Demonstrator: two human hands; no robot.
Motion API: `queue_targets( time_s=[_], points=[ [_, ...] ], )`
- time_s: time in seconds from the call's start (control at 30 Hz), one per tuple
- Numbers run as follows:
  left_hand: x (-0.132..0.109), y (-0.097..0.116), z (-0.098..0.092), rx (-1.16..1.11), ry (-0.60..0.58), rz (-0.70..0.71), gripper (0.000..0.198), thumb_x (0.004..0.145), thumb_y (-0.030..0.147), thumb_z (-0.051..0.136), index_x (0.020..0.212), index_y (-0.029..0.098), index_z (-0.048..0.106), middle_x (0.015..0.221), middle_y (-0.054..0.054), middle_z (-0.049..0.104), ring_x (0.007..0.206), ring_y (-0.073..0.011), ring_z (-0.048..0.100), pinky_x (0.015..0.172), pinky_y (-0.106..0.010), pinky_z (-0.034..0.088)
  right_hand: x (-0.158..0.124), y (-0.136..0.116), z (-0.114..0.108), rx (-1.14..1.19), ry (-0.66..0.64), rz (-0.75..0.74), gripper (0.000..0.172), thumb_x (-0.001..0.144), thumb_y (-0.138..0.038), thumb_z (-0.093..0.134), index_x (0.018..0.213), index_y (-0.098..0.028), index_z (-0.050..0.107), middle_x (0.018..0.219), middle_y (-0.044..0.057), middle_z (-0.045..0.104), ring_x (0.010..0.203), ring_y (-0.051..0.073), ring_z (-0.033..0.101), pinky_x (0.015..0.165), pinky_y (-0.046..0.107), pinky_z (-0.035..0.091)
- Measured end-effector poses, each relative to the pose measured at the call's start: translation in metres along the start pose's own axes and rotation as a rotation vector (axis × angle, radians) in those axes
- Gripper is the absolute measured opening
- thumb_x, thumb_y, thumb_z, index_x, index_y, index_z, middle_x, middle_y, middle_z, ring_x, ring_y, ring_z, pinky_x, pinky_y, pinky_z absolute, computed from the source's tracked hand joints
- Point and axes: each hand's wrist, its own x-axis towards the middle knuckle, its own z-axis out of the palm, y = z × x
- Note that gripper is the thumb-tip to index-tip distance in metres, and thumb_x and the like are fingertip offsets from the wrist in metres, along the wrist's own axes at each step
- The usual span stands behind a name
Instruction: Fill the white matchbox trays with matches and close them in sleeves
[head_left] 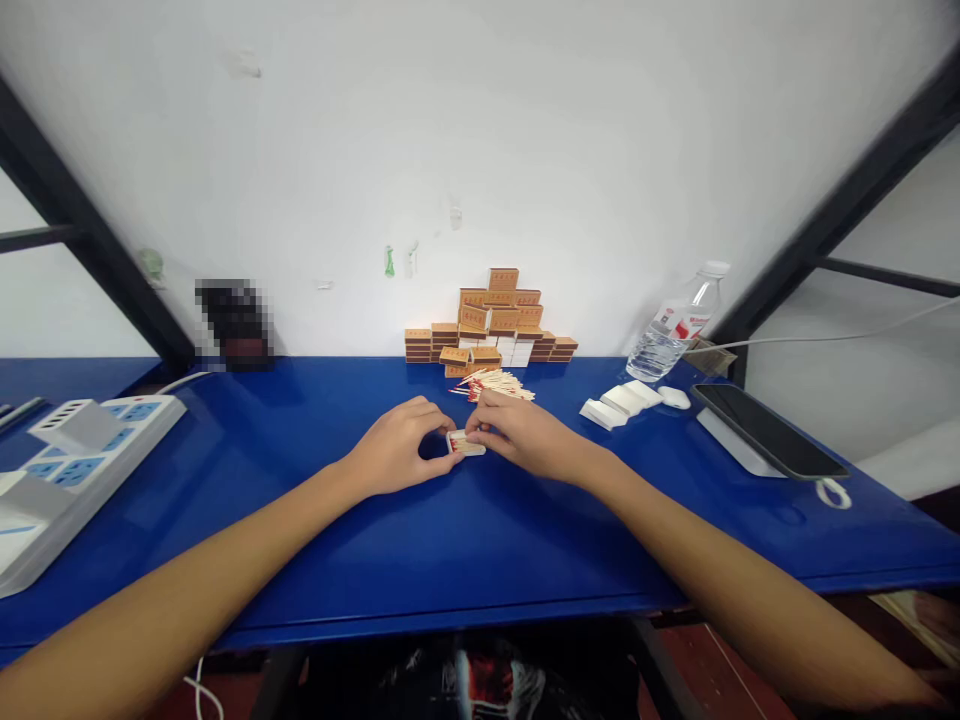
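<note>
A small white matchbox tray (478, 453) with red-tipped matches (463, 441) inside lies on the blue table between my hands. My left hand (401, 446) grips the tray's left end between thumb and forefinger. Over the tray's right end, my right hand (525, 432) has its fingers pinched together; whatever they hold is too small to make out. Just behind, a loose pile of matches (499, 383) lies with most of its red heads toward the left. Farther back, matchboxes (504, 320) with orange-brown faces are stacked in a stepped heap against the wall.
White trays (624, 400) lie on the right, beside a small white case (674, 398). Behind them stands a water bottle (675, 325). A phone (769, 430) rests on a white block near the right edge. On the left sits a power strip (82, 470) with plugs and a cable.
</note>
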Motion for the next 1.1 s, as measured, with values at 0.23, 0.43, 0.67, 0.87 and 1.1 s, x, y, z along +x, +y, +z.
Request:
queue_targets(
  time_s=[0.23,0.43,0.67,0.87,1.1],
  points=[
    [-0.001,0.001,-0.002,-0.023,-0.01,-0.01,0.021,0.09,0.036,0.073,0.103,0.02,0.07,0.097,-0.004,0.072,0.092,-0.0222,0.063,0.082,-0.037,0.052,-0.009,0.04,-0.027,-0.127,0.026,0.329,0.014,0.094,-0.03,0.069,0.087,-0.017,0.069,0.089,0.006,0.067,0.079,0.02,0.06,0.069,0.029,0.04],
    [-0.001,0.0,-0.001,-0.012,-0.011,-0.012,0.021,0.09,0.037,0.072,0.103,0.02,0.07,0.096,-0.005,0.072,0.092,-0.0226,0.063,0.082,-0.037,0.052,-0.009,0.051,-0.013,-0.041,-0.064,0.247,0.009,0.095,-0.025,0.066,0.09,-0.017,0.068,0.094,0.007,0.066,0.085,0.019,0.058,0.073,0.028,0.041],
    [-0.001,-0.002,0.001,-0.006,-0.001,-0.018,0.022,0.09,0.037,0.073,0.103,0.02,0.07,0.096,-0.005,0.072,0.091,-0.0226,0.063,0.082,-0.038,0.052,-0.004,0.017,-0.006,0.049,0.001,0.151,0.013,0.101,-0.025,0.056,0.093,-0.018,0.064,0.095,0.007,0.063,0.086,0.018,0.057,0.076,0.028,0.042],
    [-0.001,0.0,-0.001,-0.001,-0.007,-0.023,0.022,0.09,0.038,0.072,0.103,0.02,0.07,0.096,-0.005,0.071,0.091,-0.0224,0.063,0.081,-0.037,0.052,-0.01,0.023,-0.032,-0.033,0.026,0.203,0.017,0.098,-0.031,0.059,0.093,-0.019,0.07,0.092,0.006,0.069,0.08,0.018,0.06,0.071,0.028,0.041],
    [-0.002,0.0,-0.001,-0.011,-0.006,-0.009,0.022,0.091,0.039,0.071,0.103,0.021,0.07,0.097,-0.005,0.072,0.092,-0.0222,0.063,0.08,-0.037,0.052,-0.024,0.074,-0.05,-0.233,-0.09,0.608,0.034,0.092,-0.052,0.066,0.085,-0.019,0.071,0.084,0.007,0.074,0.074,0.02,0.065,0.063,0.029,0.039]
  ],
)
